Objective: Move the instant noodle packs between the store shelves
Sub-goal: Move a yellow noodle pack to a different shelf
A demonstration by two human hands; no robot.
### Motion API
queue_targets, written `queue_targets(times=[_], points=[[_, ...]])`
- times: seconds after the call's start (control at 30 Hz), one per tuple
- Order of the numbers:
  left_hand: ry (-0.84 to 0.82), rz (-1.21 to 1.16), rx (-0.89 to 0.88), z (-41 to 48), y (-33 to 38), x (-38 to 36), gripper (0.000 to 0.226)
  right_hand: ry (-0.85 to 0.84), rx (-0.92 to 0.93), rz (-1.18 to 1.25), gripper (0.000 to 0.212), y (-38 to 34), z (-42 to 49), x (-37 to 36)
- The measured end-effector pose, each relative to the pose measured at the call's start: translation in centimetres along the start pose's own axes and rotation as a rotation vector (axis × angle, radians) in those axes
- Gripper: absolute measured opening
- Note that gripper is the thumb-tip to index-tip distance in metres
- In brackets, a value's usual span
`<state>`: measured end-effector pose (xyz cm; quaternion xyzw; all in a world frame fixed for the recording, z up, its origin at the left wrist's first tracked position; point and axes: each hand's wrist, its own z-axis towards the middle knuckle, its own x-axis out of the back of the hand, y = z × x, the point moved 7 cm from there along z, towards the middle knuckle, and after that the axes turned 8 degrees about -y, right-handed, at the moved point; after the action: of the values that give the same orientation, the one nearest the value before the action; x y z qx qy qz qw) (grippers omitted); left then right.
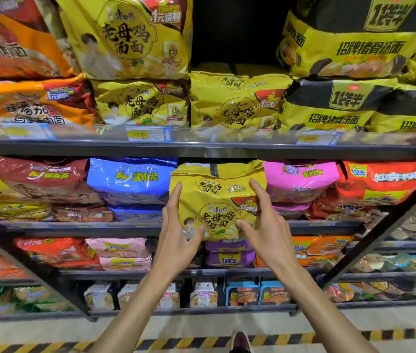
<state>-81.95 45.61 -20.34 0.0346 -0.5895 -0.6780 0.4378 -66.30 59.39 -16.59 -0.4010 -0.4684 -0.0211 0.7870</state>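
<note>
The left hand (176,235) and the right hand (265,225) gripped 1 yellow noodle pack (217,197) by its sides, thumbs on its front, at the shelf (329,226) between a blue pack (130,179) and a pink pack (301,182).

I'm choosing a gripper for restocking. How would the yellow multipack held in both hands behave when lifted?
Probably soft: the yellow multipack wrinkles near its top seam. Likely slippery, as its wrap shines. Seemingly light for its bulk: the left hand and right hand hold it with just fingers and thumbs.
</note>
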Motion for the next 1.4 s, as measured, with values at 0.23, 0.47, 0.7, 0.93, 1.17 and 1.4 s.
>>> queue_targets(times=[0.23,0.47,0.7,0.93,1.17,1.4], points=[[-0.028,0.019,-0.052,-2.9,4.1,2.8,0.098,0.038,-0.047,-0.024,0.096,-3.9,-3.9,4.3],[-0.051,0.07,-0.128,-4.1,8.1,5.7,0.099,0.062,-0.057,-0.002,0.098,-7.3,-6.6,7.2],[0.015,0.082,-0.23,-4.1,12.8,8.0,0.095,0.136,0.037,-0.004,0.099,-10.4,-6.9,11.3],[0.112,0.068,-0.345,-0.7,17.6,10.0,0.093,0.27,0.207,-0.037,0.096,-13.3,-4.4,16.3],[0.203,0.051,-0.475,5.3,21.5,11.4,0.09,0.395,0.347,-0.029,0.09,-14.7,0.8,20.4],[0.303,0.104,-0.56,11.2,23.1,11.8,0.091,0.474,0.451,-0.044,0.087,-14.1,7.0,22.4]])
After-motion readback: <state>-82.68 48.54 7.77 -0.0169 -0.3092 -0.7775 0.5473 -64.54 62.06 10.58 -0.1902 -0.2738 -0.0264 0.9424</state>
